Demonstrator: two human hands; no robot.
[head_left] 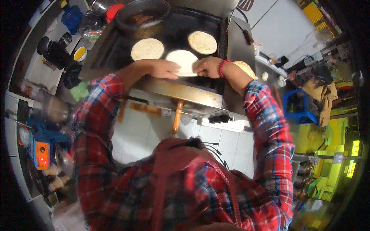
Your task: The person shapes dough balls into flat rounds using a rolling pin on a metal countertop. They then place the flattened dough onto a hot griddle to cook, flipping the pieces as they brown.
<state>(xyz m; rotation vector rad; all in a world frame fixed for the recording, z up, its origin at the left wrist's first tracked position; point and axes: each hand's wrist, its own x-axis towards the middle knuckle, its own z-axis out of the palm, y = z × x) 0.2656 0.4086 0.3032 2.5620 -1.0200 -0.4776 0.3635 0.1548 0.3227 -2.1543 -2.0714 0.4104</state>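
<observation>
A pale round flatbread (182, 59) lies on the dark griddle (177, 29) near its front edge. My left hand (164, 68) rests with extended fingers on its left front part. At its right edge is my right hand (209, 67), fingers bent and a red bead bracelet on the wrist; whether they pinch the edge cannot be told. Another pale flatbread (147, 49) lies behind my left hand, and a lightly browned one (202, 42) lies behind my right hand. A browned flatbread (245, 68) shows partly behind my right forearm, on the steel surface beside the griddle.
A deep dark pan (143, 17) with brown contents stands at the griddle's back left. A spatula (245, 33) lies on the steel ledge at right. A wooden rolling pin (177, 115) juts out below the front edge. Left are a yellow-lined bowl (80, 54) and a green cloth (79, 91).
</observation>
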